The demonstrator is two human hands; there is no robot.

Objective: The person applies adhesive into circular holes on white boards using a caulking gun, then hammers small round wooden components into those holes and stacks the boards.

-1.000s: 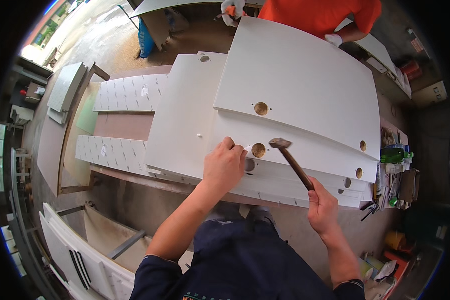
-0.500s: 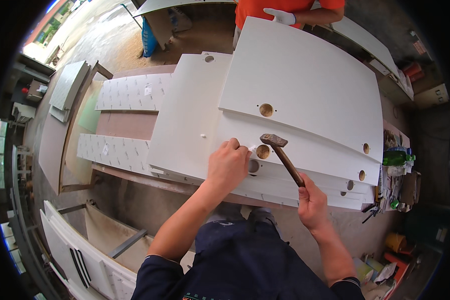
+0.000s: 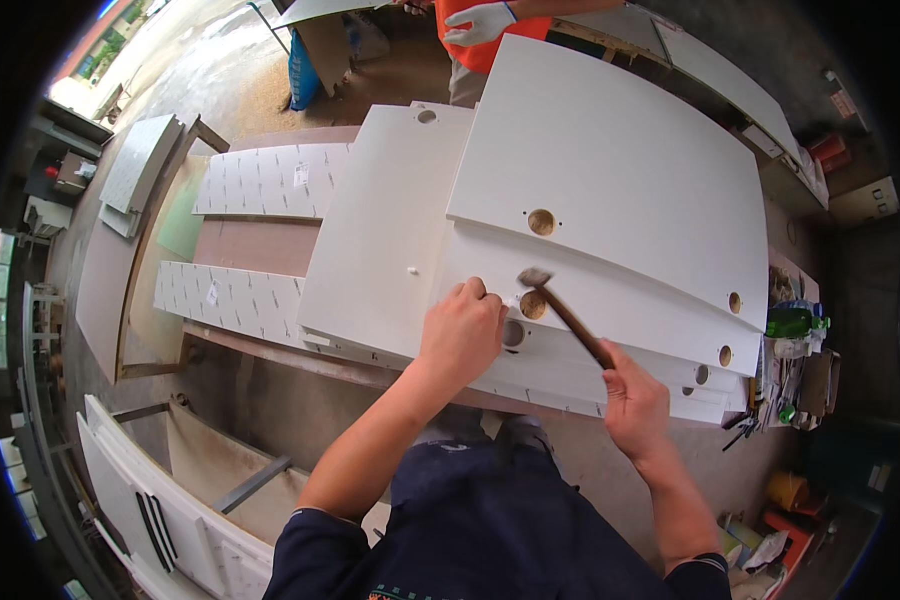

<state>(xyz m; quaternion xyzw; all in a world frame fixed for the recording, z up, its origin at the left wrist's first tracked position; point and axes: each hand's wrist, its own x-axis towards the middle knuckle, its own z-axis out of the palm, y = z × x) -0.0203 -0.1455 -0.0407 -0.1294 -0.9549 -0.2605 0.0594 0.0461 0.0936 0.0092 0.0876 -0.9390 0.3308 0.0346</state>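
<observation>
The right hand (image 3: 637, 400) is wrapped tight around the near end of a hammer (image 3: 576, 327). The hammer's blurry head is over a white board (image 3: 620, 291), by a round hole (image 3: 534, 306). The left hand (image 3: 464, 330) is curled beside the hole, near a tiny white bit (image 3: 511, 300). Its fingertips are partly hidden, so you cannot tell if they pinch it. Far off, an orange shirt (image 3: 528, 30) is cut off.

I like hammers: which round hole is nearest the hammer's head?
The tan hole beside the left hand; the other holes sit farther from the hammer head.
</observation>
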